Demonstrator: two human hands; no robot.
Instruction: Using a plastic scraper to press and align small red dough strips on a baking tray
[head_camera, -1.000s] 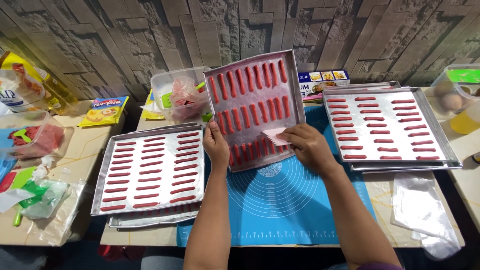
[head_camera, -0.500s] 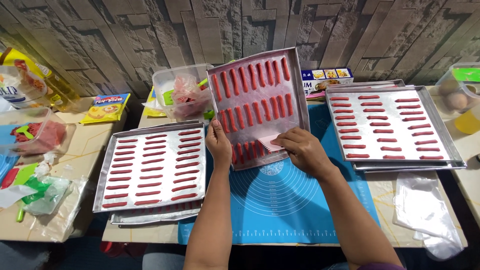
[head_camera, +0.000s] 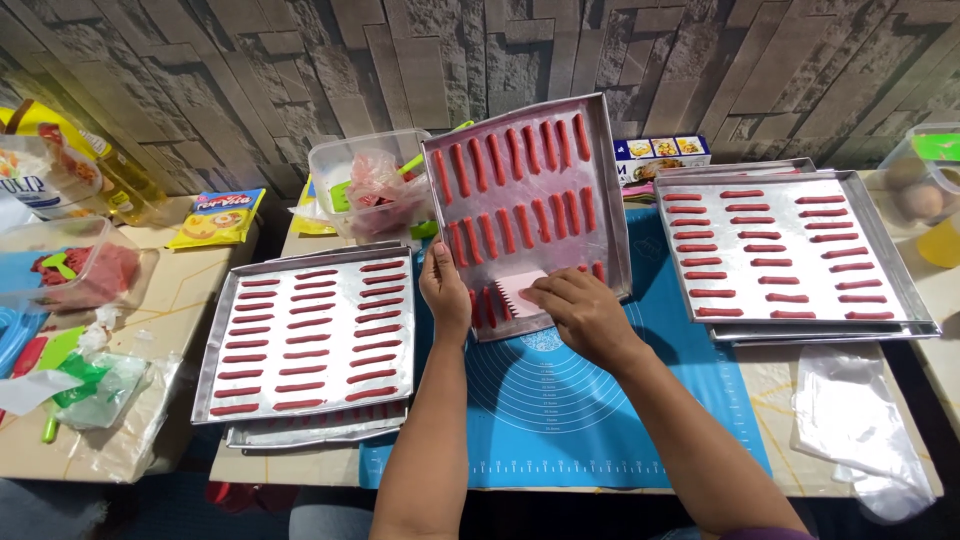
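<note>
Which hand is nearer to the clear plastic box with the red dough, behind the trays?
The left hand. It grips the left edge of the tilted middle tray, just below the clear plastic box. The right hand is farther right, holding a pink scraper on that tray.

Yellow packet left; picture-printed box behind trays.

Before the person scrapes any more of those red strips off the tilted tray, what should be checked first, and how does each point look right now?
1. Left hand grips the tilted tray at its lower edge: ok.
2. Right hand presses the pink scraper on the tray: ok.
3. Red strips staying put on the slope: ok.
4. Blue mat lies under the tray: ok.
5. Firmness of the strips: cannot tell.
</note>
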